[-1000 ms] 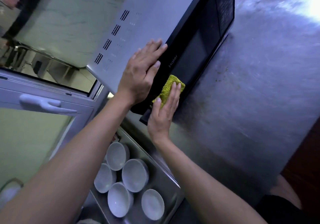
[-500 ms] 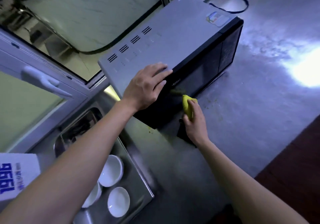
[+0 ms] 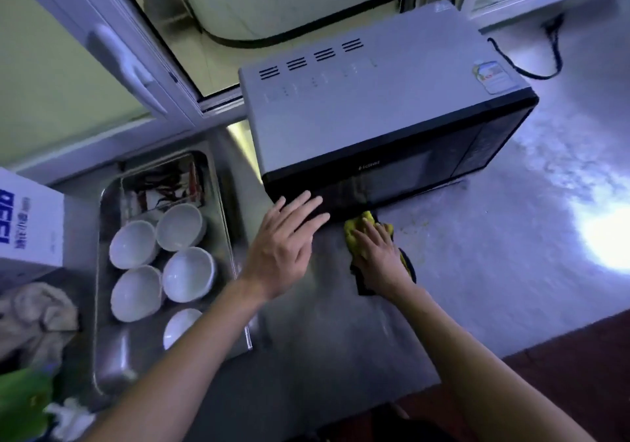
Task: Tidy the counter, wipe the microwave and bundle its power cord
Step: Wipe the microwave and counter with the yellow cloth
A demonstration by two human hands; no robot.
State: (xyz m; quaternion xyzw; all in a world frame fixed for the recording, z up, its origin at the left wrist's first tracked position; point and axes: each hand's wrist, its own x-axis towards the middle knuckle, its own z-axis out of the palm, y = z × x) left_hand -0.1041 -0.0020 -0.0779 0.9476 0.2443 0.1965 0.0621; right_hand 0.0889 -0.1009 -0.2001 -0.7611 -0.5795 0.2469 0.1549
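- Microwave [image 3: 375, 114] is standing far on the desk [image 3: 494, 237], door facing near.
- Right hand [image 3: 378, 254] is pressing a yellow sponge [image 3: 356, 230] flat beneath the door, apparently wiping.
- Left hand [image 3: 286, 247], fingers spread, is hovering at the door's left corner, likely steadying.
- Power cord [image 3: 531, 73] is trailing unbundled, far right.

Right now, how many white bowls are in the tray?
5 white bowls sit in the metal tray: two at the back, two in the middle, one partly behind the left arm.
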